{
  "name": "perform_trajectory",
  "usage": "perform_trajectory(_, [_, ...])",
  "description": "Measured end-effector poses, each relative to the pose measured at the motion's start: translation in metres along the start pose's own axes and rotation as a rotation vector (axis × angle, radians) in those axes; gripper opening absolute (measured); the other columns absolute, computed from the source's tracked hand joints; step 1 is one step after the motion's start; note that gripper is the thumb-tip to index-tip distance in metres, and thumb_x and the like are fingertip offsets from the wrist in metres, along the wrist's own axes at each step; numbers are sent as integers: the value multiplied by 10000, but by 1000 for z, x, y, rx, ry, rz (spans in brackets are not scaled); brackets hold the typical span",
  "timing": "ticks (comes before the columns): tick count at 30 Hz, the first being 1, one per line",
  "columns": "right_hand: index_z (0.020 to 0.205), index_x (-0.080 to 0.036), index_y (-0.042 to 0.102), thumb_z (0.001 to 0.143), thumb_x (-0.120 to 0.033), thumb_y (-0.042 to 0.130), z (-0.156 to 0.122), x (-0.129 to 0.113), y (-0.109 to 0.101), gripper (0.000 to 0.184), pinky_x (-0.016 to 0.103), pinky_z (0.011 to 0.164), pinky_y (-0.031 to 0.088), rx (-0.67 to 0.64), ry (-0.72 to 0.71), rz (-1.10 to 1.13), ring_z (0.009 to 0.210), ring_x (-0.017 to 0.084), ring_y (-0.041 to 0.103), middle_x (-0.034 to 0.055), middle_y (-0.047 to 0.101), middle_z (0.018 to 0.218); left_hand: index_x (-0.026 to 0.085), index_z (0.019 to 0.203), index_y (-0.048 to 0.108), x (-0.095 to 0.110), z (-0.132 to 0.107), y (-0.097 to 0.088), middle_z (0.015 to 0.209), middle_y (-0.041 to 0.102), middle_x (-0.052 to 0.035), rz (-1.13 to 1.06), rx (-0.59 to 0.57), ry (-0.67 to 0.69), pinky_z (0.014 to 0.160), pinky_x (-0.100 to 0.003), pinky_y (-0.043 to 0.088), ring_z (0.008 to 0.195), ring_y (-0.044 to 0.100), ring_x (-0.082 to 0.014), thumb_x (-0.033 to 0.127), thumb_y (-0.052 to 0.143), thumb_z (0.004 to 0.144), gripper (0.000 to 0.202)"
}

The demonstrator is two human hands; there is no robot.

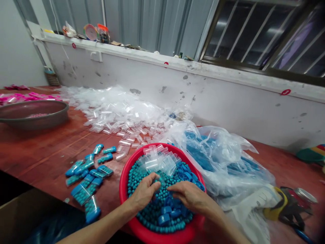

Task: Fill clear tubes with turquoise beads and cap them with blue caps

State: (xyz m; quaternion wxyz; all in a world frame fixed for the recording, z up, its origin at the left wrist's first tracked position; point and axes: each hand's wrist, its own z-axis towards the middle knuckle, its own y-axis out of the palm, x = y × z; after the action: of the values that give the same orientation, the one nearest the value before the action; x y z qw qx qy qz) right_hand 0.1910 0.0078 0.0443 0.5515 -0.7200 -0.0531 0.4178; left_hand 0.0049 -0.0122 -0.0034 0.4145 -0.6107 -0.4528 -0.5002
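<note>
A red basin (123,179) holds many small teal beads (147,217), with loose clear plastic cases (154,161) at its far side and blue caps (165,217) among the beads. Over the beads, my left hand (145,192) is closed, thumb and forefinger around what looks like a clear plastic case (160,181). Just right of it, my right hand (188,195) has its fingers bent together close to the beads; whatever they pinch, if anything, is hidden. Several bead-filled cases with blue caps (81,191) lie left of the basin.
A large heap of clear cases (114,105) spreads along the wall. Right of the basin lies a clear bag of blue pieces (210,149). A grey basin (35,125) and pink pieces (27,96) are at far left. A tape roll (274,206) sits at right on the red table (38,152).
</note>
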Motion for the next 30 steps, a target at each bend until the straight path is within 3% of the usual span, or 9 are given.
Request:
perform_trajectory(2, [1021,-216,601,801,-250,460,0,5,-2,264,272,710,422,89,58,118,792,185,586,38,654,847,184,828,435,-1,1,0,561,416,81,-7,-14,-13,340,-161,303,394,426,-64,354,439,747,188])
perform_trajectory(5, [940,-183,576,828,-311,417,7,1,2,233,223,509,408,241,179,409,541,127,525,-12,576,655,183,826,419,-2,2,3,574,445,74,-51,-46,-20,327,-163,322,385,457,-70,383,439,742,218])
perform_trajectory(8, [925,-184,577,818,-284,432,15,-8,13,206,214,507,407,258,136,564,531,111,500,-27,546,649,183,800,398,-1,0,5,567,455,74,-115,-74,-17,308,-157,315,350,445,-59,402,449,738,234])
perform_trajectory(11, [985,-194,590,805,-233,445,17,-12,22,235,229,585,433,231,100,607,605,119,531,-14,573,709,181,793,394,1,-2,5,561,461,75,-162,-76,-16,298,-143,302,338,443,-49,407,467,732,245])
perform_trajectory(13, [978,-188,611,794,-225,455,17,-9,25,244,228,555,434,237,134,635,583,122,532,-12,571,674,176,823,403,3,-3,6,544,461,77,-173,-87,-13,295,-139,299,336,448,-51,407,477,730,260])
perform_trajectory(19, [939,-158,648,785,-269,473,18,-6,35,259,247,510,450,329,246,642,560,153,550,11,590,610,138,1153,327,5,-4,7,503,474,84,-228,-56,-38,292,-156,303,316,444,-71,389,527,701,553])
perform_trajectory(22, [973,-166,628,815,-293,444,14,-9,41,274,269,608,466,365,208,593,660,169,578,31,627,716,112,1162,351,6,-3,5,507,477,76,-288,1,-68,289,-155,288,310,427,-60,375,545,683,580])
perform_trajectory(24, [976,-176,610,827,-289,425,11,-9,42,262,266,620,463,323,172,595,675,162,575,25,626,750,107,1146,383,6,-2,3,535,494,64,-320,15,-82,286,-151,277,311,421,-48,373,564,669,576])
perform_trajectory(30, [794,-178,537,797,-288,444,9,4,42,144,228,506,429,267,243,759,508,120,529,-39,538,551,156,1184,383,2,-3,0,731,579,5,-444,-203,-111,317,-133,342,394,502,-46,304,595,678,569])
